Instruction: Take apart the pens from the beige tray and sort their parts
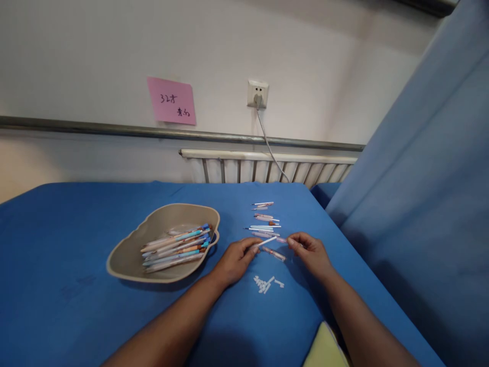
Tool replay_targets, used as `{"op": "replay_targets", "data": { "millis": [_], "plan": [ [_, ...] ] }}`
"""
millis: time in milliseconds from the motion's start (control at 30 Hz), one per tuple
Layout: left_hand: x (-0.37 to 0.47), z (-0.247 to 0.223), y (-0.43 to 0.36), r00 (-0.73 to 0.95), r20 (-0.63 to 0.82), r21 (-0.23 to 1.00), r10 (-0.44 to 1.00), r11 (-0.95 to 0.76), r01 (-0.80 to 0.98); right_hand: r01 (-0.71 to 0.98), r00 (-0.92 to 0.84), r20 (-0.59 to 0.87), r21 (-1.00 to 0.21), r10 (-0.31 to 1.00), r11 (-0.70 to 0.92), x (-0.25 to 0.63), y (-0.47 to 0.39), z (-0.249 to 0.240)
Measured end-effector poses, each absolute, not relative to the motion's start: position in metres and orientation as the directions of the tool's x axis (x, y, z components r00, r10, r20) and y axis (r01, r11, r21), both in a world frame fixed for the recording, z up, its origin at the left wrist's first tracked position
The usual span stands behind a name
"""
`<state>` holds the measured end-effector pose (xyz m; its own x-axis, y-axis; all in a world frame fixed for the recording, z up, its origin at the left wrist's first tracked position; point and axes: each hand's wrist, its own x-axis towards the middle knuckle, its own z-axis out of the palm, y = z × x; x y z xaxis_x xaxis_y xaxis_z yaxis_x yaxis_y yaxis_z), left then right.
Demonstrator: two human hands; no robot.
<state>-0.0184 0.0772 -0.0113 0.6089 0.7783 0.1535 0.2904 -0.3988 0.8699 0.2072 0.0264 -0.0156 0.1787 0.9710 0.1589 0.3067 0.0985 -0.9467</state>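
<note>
A pink paper note [171, 104] on the far wall [95, 61], left of centre, bears two lines of dark handwriting. The upper line begins with the number "32", followed by one character resembling "才". The lower line, set further right, has two Chinese-looking characters, too loosely written to read surely.

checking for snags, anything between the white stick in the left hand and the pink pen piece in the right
Nothing visible stands between the white stick and pink pen piece; a patterned pen lies to the near side, not between them.
</note>
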Motion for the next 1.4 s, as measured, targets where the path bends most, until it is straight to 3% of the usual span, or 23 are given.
{"op": "replay_targets", "data": {
  "millis": [433, 633, 800, 1067, 1400],
  "plan": [
    [-0.018, -0.009, 0.076, 0.64, 0.198, 0.818, 0.742, -0.485, 0.31, 0.396, 0.151, 0.238, -0.904, 0.959, 0.162, 0.212, 0.029, -0.02],
    [-0.016, -0.008, 0.072, 0.687, 0.199, 0.761, 0.699, -0.552, 0.341, 0.466, 0.05, 0.261, -0.86, 0.964, 0.209, 0.205, 0.025, -0.017],
    [-0.014, -0.006, 0.068, 0.712, 0.177, 0.816, 0.68, -0.506, 0.281, 0.352, 0.061, 0.183, -0.924, 0.981, 0.151, 0.188, 0.02, -0.019],
    [-0.013, -0.011, 0.069, 0.698, 0.082, 0.927, 0.711, -0.313, 0.209, 0.019, 0.025, 0.09, -0.996, 0.996, 0.089, 0.184, 0.018, -0.013],
    [-0.012, -0.013, 0.067, 0.714, 0.041, 0.962, 0.698, -0.222, 0.162, 0.023, 0.004, 0.063, -0.998, 0.998, 0.063, 0.182, 0.019, -0.013]
  ]
}}
